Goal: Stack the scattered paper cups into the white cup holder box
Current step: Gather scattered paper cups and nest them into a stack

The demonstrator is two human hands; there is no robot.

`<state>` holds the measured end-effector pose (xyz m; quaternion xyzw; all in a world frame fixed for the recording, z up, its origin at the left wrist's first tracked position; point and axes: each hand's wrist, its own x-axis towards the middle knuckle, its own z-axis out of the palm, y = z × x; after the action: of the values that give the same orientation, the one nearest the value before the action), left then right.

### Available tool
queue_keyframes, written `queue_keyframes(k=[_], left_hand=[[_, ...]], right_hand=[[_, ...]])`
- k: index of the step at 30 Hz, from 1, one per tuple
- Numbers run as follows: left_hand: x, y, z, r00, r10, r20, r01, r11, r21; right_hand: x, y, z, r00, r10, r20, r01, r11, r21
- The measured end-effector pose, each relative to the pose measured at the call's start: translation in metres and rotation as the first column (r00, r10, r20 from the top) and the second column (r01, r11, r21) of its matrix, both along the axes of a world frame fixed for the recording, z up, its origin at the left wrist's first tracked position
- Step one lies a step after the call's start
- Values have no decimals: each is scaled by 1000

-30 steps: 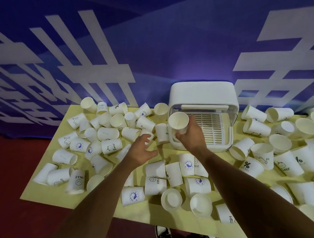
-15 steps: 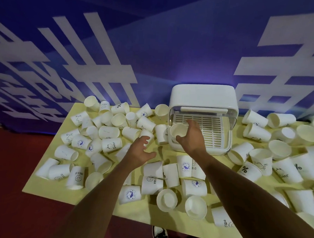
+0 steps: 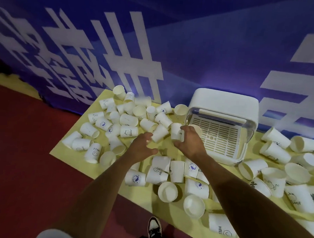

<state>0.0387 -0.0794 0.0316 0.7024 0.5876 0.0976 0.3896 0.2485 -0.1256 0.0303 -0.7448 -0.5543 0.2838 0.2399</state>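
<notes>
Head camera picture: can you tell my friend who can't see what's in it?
A person's right hand holds a paper cup beside an open white cup holder box, while the empty left hand reaches with fingers spread. Dozens of white paper cups lie scattered over a yellow table before a blue wall.

"Bear" on a lying cup (image 3: 128, 131), "HELLO" on another cup (image 3: 219, 226), "%" on a third cup (image 3: 258, 186)

Dim, bluish light with soft shadows; wide-angle bending at the edges (corners darkest), slight softness throughout.
</notes>
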Motion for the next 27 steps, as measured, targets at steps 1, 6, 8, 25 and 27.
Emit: queue_keyframes(k=[1,6,8,25,27], left_hand=[[-6,-5,1,1000,17,-3,-17,1000,-4],[-44,-28,-9,991,134,-12,-135,990,-31],[-56,-37,-14,989,122,-84,-126,991,-46],[-72,-32,-81,693,-503,-516,563,825,-48],[-73,-29,-88,628,-556,-544,637,769,-50]], right_hand=[[-5,1,0,1000,29,-1,-29,1000,-7],[-31,2,-7,983,184,17,-183,982,-43],[-41,-1,-12,971,237,21,-235,969,-74],[-63,-9,-59,869,422,258,-311,872,-378],[-65,-7,-65,851,436,291,-306,864,-400]])
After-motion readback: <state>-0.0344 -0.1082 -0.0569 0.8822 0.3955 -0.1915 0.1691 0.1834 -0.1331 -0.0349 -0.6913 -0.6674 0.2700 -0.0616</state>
